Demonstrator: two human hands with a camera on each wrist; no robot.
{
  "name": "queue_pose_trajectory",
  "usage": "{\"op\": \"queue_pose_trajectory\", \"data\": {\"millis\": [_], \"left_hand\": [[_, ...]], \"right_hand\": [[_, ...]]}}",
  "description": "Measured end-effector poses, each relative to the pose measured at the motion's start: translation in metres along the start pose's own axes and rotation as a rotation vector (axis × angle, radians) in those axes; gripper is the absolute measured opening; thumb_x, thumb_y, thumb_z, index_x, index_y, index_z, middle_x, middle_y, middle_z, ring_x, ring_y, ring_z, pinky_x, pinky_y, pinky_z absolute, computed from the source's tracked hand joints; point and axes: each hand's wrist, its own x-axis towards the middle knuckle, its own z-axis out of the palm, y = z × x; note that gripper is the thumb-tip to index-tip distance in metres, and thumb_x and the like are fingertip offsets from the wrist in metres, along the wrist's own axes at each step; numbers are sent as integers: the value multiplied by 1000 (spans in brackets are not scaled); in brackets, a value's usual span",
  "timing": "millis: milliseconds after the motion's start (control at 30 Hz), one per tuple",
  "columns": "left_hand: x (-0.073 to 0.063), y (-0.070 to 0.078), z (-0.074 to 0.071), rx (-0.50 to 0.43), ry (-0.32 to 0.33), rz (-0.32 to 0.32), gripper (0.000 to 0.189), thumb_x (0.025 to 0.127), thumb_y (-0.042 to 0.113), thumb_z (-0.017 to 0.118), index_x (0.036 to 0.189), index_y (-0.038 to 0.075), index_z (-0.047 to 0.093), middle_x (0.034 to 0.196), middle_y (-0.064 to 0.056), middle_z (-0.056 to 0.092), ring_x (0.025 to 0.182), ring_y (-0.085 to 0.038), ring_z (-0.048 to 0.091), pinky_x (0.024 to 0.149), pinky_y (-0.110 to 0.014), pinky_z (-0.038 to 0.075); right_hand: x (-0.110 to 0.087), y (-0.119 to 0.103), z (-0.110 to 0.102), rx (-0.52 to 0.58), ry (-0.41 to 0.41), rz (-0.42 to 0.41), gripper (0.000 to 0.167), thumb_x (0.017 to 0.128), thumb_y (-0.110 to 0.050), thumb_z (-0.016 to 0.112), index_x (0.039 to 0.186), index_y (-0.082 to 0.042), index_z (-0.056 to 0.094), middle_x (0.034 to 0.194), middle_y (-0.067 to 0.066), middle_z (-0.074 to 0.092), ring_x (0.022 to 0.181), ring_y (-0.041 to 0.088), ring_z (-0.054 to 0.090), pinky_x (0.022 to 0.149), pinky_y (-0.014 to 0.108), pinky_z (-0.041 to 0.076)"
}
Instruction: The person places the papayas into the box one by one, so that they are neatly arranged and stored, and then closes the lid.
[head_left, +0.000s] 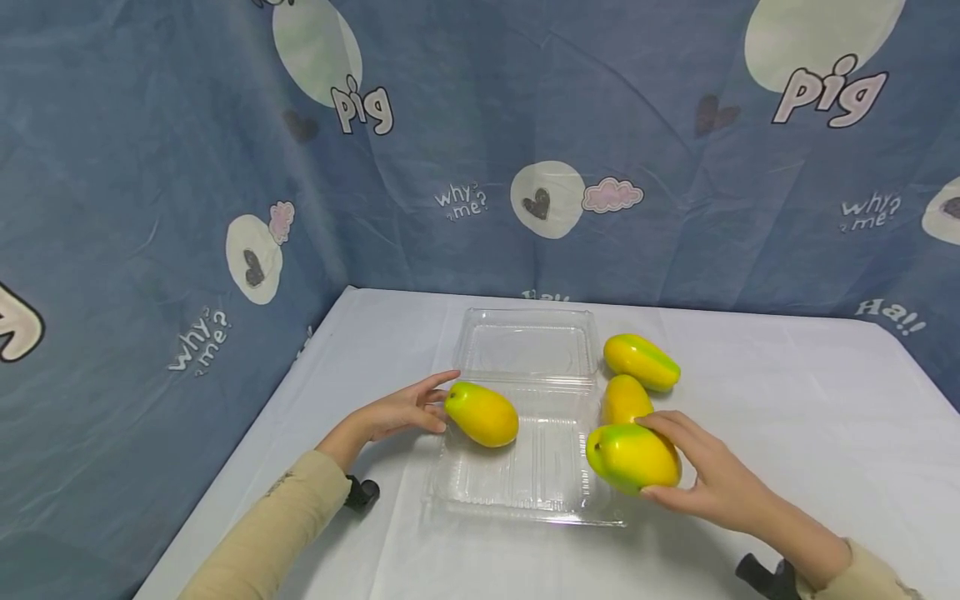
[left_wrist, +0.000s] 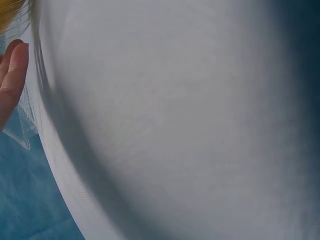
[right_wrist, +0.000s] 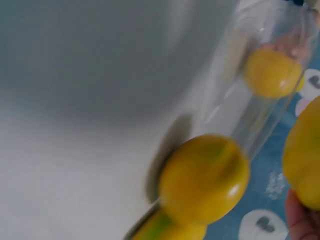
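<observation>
A yellow-green papaya point(head_left: 633, 458) is gripped by my right hand point(head_left: 712, 475), thumb below and fingers above, over the right edge of a clear plastic clamshell box point(head_left: 536, 500). It also shows as a papaya point(right_wrist: 305, 155) at the right edge of the right wrist view. Inside the box's left half lies another papaya point(head_left: 483, 414). My left hand point(head_left: 405, 410) is beside the box's left wall with fingers extended; whether it touches the wall, I cannot tell. In the left wrist view, fingers point(left_wrist: 12, 75) show close to the clear plastic.
Right of the box, two more papayas lie on the white table, one nearer point(head_left: 625, 398) and one farther back point(head_left: 641, 362). The box's lid point(head_left: 528, 342) is folded back flat, away from me. A blue printed curtain point(head_left: 480, 150) stands behind and to the left.
</observation>
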Motion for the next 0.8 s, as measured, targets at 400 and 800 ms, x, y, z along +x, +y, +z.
{"op": "queue_pose_trajectory", "data": {"millis": [400, 800], "left_hand": [[3, -1, -3, 10, -24, 13, 88, 79, 7, 65, 148, 22, 12, 149, -23, 13, 126, -33, 39, 99, -44, 38], [4, -1, -3, 15, -24, 18, 87, 79, 7, 65, 148, 22, 13, 149, -23, 15, 126, -34, 39, 99, -44, 38]], "right_hand": [[23, -34, 21, 89, 28, 118, 56, 72, -25, 77, 119, -9, 52, 112, -2, 57, 90, 5, 52, 75, 26, 50], [46, -60, 48, 203, -36, 245, 56, 76, -38, 72, 121, -11, 53, 109, -2, 58, 90, 8, 52, 76, 25, 49]]}}
